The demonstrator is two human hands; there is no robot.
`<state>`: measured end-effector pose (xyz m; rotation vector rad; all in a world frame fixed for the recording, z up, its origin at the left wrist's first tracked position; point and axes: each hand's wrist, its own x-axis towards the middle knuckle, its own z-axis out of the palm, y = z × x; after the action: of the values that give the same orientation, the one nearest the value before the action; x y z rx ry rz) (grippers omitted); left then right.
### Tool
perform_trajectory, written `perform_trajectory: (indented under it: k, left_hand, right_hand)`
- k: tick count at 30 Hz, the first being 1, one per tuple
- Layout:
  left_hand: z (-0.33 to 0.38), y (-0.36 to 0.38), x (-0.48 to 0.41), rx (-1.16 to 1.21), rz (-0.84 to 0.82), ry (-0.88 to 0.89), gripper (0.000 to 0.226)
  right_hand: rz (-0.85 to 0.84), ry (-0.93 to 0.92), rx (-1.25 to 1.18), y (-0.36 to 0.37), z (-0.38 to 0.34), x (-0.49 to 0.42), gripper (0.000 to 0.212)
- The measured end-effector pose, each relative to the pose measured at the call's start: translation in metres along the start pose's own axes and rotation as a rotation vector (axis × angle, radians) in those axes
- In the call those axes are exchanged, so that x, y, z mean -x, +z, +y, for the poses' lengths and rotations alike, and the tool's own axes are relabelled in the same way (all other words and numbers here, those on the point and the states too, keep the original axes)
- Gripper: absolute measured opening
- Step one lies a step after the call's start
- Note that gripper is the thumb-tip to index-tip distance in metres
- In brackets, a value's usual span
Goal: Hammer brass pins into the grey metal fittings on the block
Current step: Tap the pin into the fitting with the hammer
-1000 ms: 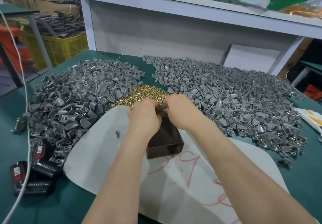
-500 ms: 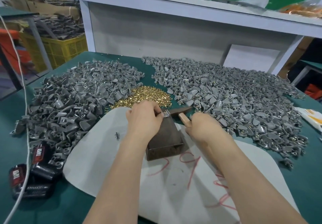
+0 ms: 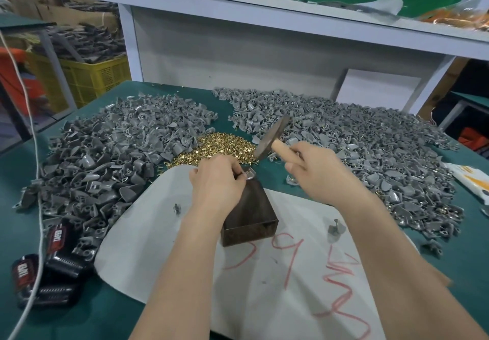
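grey fitting (image 3: 250, 173) half hidden under left hand (image 3: 215, 182) fingers (image 3: 239, 175), hammer (image 3: 272, 138) blurred, handle (image 3: 281, 146) inside right hand (image 3: 316, 174)

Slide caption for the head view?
Left hand holds grey metal fitting on dark brown block; right hand grips raised wooden-handled hammer.

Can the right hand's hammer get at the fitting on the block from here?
Probably yes: the hammer in the right hand is raised just right of the fitting on the block, nothing between; the left hand pinches the fitting closely, though.

Two bare forearms enter from the lower frame edge, ending in a bare left hand (image 3: 217, 181) and a bare right hand (image 3: 317, 173), both unsleeved.
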<state>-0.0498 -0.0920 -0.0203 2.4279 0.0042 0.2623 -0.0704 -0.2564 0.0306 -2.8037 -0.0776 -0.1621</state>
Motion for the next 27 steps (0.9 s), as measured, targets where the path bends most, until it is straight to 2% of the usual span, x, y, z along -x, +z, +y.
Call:
perform_trajectory:
  k: [4,5,6,9,10,13,14,17,19,22,23,26,27]
  left_hand:
    - [0.000,0.001,-0.001,-0.003,0.005,0.008,0.009]
    - [0.000,0.001,-0.001,0.000,0.007,0.011,0.010]
    - [0.001,0.001,-0.001,-0.003,0.011,0.012,0.008]
    - [0.001,0.001,0.000,-0.024,0.024,0.016,0.007]
    - [0.001,0.001,0.000,-0.022,0.030,0.021,0.007]
    - [0.002,0.001,0.001,-0.003,0.023,0.025,0.011]
    - [0.002,0.001,0.000,0.001,0.018,0.016,0.011]
    - [0.003,0.000,0.000,-0.013,0.021,0.009,0.007]
    - [0.003,0.000,0.001,-0.022,0.027,0.013,0.007]
    - [0.004,0.000,0.000,-0.004,0.024,0.008,0.011]
    - [0.004,0.000,0.000,-0.006,0.016,-0.001,0.012]
    - [0.003,0.000,0.000,-0.017,0.017,0.011,0.009]
    - [0.002,0.000,0.001,-0.014,0.023,0.020,0.009]
  right_hand:
    - [0.418,-0.146,-0.210,0.006,-0.005,0.023,0.042]
    - [0.442,-0.196,-0.191,0.007,-0.008,0.028,0.044]
    - [0.398,-0.240,-0.123,0.011,-0.009,0.031,0.045]
    - [0.179,-0.222,-0.047,0.018,-0.005,0.032,0.046]
    - [0.213,-0.218,-0.078,0.015,-0.004,0.031,0.046]
    - [0.501,-0.242,-0.226,0.007,-0.003,0.031,0.049]
    - [0.496,-0.249,-0.218,0.007,-0.003,0.031,0.050]
    - [0.184,-0.256,-0.085,0.023,-0.006,0.038,0.049]
    - [0.218,-0.280,-0.093,0.020,-0.007,0.036,0.048]
    - [0.460,-0.272,-0.244,0.010,-0.007,0.032,0.047]
    - [0.450,-0.274,-0.255,0.010,-0.007,0.032,0.048]
    - [0.182,-0.289,-0.108,0.021,-0.006,0.040,0.048]
    - [0.175,-0.292,-0.095,0.019,-0.005,0.039,0.048]
